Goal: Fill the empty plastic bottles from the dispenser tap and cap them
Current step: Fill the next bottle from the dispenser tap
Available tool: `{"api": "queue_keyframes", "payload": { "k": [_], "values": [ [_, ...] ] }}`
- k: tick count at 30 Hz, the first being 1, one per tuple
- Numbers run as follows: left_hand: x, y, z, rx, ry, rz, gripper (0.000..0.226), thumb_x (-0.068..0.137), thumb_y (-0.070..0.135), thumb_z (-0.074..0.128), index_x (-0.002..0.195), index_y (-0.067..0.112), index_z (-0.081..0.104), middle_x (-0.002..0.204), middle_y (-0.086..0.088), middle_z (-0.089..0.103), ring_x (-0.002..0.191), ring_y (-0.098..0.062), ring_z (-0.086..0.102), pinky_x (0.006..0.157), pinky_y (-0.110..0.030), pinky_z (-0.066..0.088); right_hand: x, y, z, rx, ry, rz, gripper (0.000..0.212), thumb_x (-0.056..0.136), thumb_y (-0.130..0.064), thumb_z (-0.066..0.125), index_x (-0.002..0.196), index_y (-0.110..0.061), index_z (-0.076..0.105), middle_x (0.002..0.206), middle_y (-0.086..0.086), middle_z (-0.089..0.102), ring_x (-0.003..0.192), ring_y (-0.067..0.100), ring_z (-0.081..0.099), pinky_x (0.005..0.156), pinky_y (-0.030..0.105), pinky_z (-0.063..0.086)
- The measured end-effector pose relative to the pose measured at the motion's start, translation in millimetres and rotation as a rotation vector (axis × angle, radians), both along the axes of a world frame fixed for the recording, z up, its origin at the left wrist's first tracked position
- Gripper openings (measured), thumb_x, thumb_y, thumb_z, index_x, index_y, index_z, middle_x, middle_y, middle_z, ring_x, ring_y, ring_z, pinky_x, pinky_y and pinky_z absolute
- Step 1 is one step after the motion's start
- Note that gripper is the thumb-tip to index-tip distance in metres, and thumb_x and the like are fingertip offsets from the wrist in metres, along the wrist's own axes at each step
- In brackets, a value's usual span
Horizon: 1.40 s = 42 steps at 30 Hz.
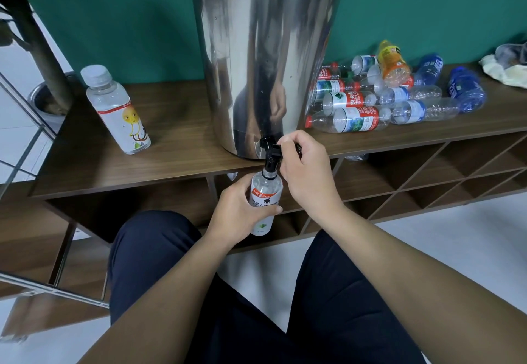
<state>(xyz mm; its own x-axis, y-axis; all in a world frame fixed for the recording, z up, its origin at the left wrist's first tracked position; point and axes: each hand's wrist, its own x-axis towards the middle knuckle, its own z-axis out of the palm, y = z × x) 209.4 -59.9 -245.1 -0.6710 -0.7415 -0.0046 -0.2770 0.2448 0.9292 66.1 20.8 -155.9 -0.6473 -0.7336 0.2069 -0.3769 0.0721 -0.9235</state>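
A tall steel dispenser (265,58) stands on the wooden shelf top (176,147), its black tap (269,149) jutting over the front edge. My left hand (238,215) grips a clear labelled bottle (265,192) upright, its uncapped neck right under the tap's spout. My right hand (306,172) curls round the black tap lever. A capped, filled bottle (117,109) with a yellow cartoon label stands at the dispenser's left. Several empty bottles (379,98) lie in a heap to its right.
The shelf unit has open diagonal cubbies (413,181) below its top. A crumpled cloth (507,70) lies at the far right. A metal bowl (42,98) sits on the floor at the left. My knees in dark trousers (159,249) are close to the shelf front.
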Motion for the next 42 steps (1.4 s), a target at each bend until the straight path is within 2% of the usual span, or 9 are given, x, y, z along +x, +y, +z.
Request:
{"api": "queue_keyframes", "payload": {
  "k": [9, 12, 16, 19, 24, 27, 31, 39, 42],
  "values": [
    [-0.7, 0.5, 1.1, 0.009, -0.010, -0.001, 0.074, 0.074, 0.035, 0.105, 0.139, 0.036, 0.070, 0.125, 0.022, 0.078, 0.116, 0.001, 0.073, 0.109, -0.044, 0.061, -3.7, -1.4, 40.8, 0.107, 0.472, 0.070, 0.005, 0.108, -0.026, 0.069, 0.108, -0.022, 0.066, 0.066, -0.015, 0.060, 0.067, -0.001, 0.063, 0.061, 0.009, 0.042],
    [-1.7, 0.7, 2.0, 0.025, -0.010, 0.000, 0.075, 0.074, 0.035, 0.105, 0.141, 0.037, 0.069, 0.126, 0.022, 0.078, 0.118, 0.000, 0.073, 0.111, -0.048, 0.060, -2.7, -0.2, 42.9, 0.113, 0.451, 0.110, 0.021, 0.106, -0.040, 0.072, 0.106, -0.020, 0.064, 0.061, -0.012, 0.056, 0.063, 0.003, 0.060, 0.061, 0.014, 0.044],
    [-3.2, 1.3, 0.0, 0.032, 0.008, -0.002, 0.074, 0.074, 0.030, 0.106, 0.138, 0.036, 0.070, 0.123, 0.023, 0.078, 0.115, 0.003, 0.073, 0.110, -0.044, 0.060, -7.0, 11.2, 42.9, 0.045, 0.241, 0.187, 0.028, 0.110, -0.046, 0.063, 0.101, -0.020, 0.066, 0.064, -0.002, 0.064, 0.062, 0.009, 0.060, 0.067, 0.027, 0.050],
    [-5.2, 1.3, -2.0, 0.041, 0.012, 0.015, 0.069, 0.073, 0.026, 0.106, 0.132, 0.034, 0.071, 0.119, 0.021, 0.079, 0.112, 0.002, 0.074, 0.108, -0.042, 0.061, -17.6, 17.2, 35.0, 0.051, 0.210, 0.131, 0.033, 0.117, -0.041, 0.049, 0.100, -0.020, 0.069, 0.070, 0.004, 0.068, 0.069, 0.016, 0.067, 0.076, 0.036, 0.054],
    [-6.9, -1.3, -7.4, 0.071, 0.015, 0.026, 0.067, 0.072, 0.023, 0.106, 0.128, 0.035, 0.072, 0.119, 0.017, 0.080, 0.113, -0.004, 0.075, 0.108, -0.046, 0.061, -50.1, 19.4, -0.3, 0.147, 0.310, 0.014, 0.017, 0.109, -0.024, 0.064, 0.094, -0.024, 0.070, 0.075, -0.007, 0.068, 0.072, 0.010, 0.064, 0.071, 0.034, 0.053],
    [-8.3, -1.5, -9.8, 0.072, 0.013, 0.026, 0.069, 0.071, 0.023, 0.107, 0.129, 0.035, 0.071, 0.119, 0.017, 0.080, 0.113, -0.005, 0.076, 0.108, -0.046, 0.061, -68.3, 21.0, -17.9, 0.217, 0.350, -0.034, 0.003, 0.103, -0.022, 0.073, 0.102, -0.025, 0.073, 0.087, -0.012, 0.068, 0.078, 0.005, 0.060, 0.074, 0.022, 0.049],
    [-11.6, -0.5, -11.5, 0.077, 0.019, 0.024, 0.068, 0.072, 0.021, 0.106, 0.128, 0.035, 0.071, 0.118, 0.017, 0.081, 0.113, -0.006, 0.076, 0.108, -0.044, 0.061, -86.1, 19.9, -32.9, 0.244, 0.386, -0.056, 0.019, 0.098, -0.022, 0.081, 0.115, -0.023, 0.074, 0.107, -0.005, 0.066, 0.080, 0.009, 0.061, 0.084, 0.025, 0.056],
    [-18.5, 0.7, -15.9, 0.087, 0.011, 0.023, 0.070, 0.072, 0.024, 0.106, 0.131, 0.036, 0.071, 0.120, 0.019, 0.080, 0.114, -0.003, 0.075, 0.108, -0.043, 0.061, -99.9, 7.1, -35.5, 0.323, 0.494, -0.088, 0.044, 0.103, -0.030, 0.078, 0.144, -0.019, 0.065, 0.137, -0.003, 0.053, 0.084, 0.002, 0.059, 0.091, 0.021, 0.047],
    [-21.5, 1.8, -15.9, 0.088, 0.009, 0.024, 0.067, 0.073, 0.026, 0.106, 0.129, 0.037, 0.071, 0.119, 0.019, 0.080, 0.114, -0.003, 0.075, 0.107, -0.042, 0.062, -106.2, 0.5, -37.5, 0.358, 0.534, -0.046, 0.048, 0.105, -0.029, 0.075, 0.150, -0.015, 0.063, 0.141, 0.002, 0.054, 0.087, 0.006, 0.058, 0.098, 0.028, 0.053]
  ]
}}
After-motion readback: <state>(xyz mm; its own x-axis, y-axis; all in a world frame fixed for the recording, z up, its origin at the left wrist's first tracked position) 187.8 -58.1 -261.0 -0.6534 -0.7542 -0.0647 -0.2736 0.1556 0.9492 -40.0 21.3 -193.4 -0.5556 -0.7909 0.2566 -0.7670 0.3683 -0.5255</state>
